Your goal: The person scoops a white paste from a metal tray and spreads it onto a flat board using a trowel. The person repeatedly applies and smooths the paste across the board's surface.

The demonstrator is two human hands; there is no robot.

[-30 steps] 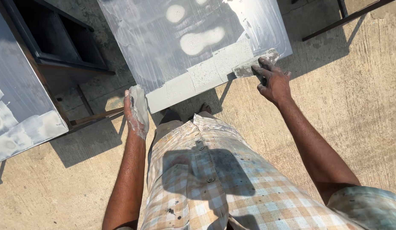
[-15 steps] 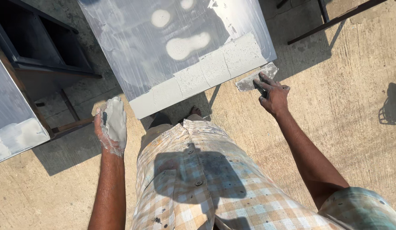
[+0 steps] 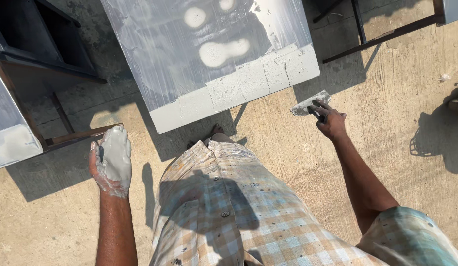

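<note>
My left hand (image 3: 110, 160) is palm up at the lower left, carrying a lump of grey putty (image 3: 114, 153) on its fingers and palm. My right hand (image 3: 329, 118) is out to the right and grips a flat putty knife (image 3: 310, 103) smeared with grey putty, its blade pointing left over the concrete. Between and ahead of the hands stands a grey metal panel (image 3: 209, 59) with pale putty patches and a putty-coated lower edge (image 3: 238, 88). Both hands are clear of the panel. My checked shirt (image 3: 229, 207) fills the bottom middle.
A dark open metal cabinet (image 3: 37, 44) stands at the upper left, with another grey panel (image 3: 7, 133) at the left edge. Thin metal frame legs (image 3: 376, 37) cross the upper right. A shadow (image 3: 435, 143) falls on the concrete floor (image 3: 288, 162) at the right.
My right hand with the putty knife has come away from the panel's lower right corner, down and to the right. My left hand has dropped lower and turned palm up with the putty.
</note>
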